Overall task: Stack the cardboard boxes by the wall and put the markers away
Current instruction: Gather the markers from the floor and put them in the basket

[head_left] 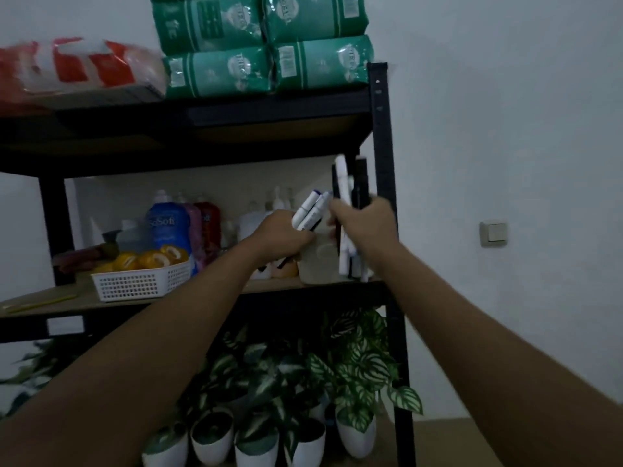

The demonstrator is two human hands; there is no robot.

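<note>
We judge the marker half nearly done: our left hand (281,237) grips a slanted bunch of markers (308,210), our right hand (362,227) grips upright ones over the clear cup (317,264) on the shelf (87,298); no cardboard boxes show.

Glossy plastic green packs (263,45) top a matt black metal rack (382,136) with wood-look shelves (84,298).

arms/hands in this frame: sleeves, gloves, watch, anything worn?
Nothing worn that shows. Both forearms are bare from the bottom edge of the frame up to the wrists: no sleeves, gloves, watch or bands. Left hand and right hand are bare too; motion blur hides any rings.
</note>
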